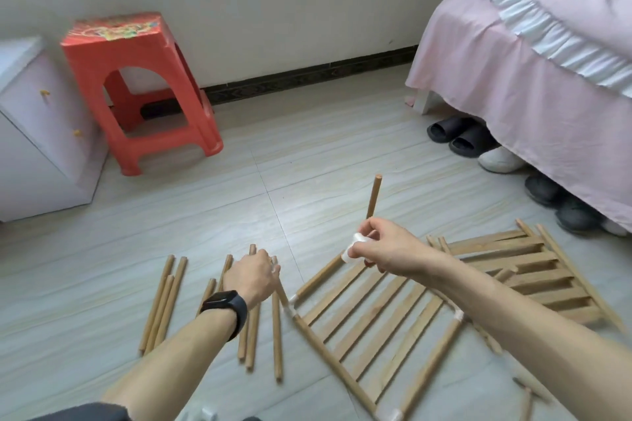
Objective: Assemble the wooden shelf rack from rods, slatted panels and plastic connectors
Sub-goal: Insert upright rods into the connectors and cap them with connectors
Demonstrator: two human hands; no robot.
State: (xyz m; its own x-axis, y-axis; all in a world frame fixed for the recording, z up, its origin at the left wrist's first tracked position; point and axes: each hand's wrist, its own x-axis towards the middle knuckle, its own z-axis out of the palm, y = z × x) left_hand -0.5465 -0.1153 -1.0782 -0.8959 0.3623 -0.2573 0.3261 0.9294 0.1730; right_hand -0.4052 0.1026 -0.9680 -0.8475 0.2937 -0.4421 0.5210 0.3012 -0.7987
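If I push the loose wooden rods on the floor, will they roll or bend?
Probably roll: the rods look round, the tiled floor smooth. Likely stiff and light: they are thin, straight wood.

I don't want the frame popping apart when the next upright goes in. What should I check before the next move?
1. Upright rod seated in the white connector: stands straight; depth cannot tell.
2. Right hand steadies that connector: ok, its fingers pinch it.
3. Loose rods within reach: ok, the left hand is over them.
4. Left hand grips a rod: cannot tell, its fingers are hidden.
5. Framed panel has its other corner connectors: ok, white pieces show at three corners.
6. Spare slatted panels at hand: ok, lying to the right.
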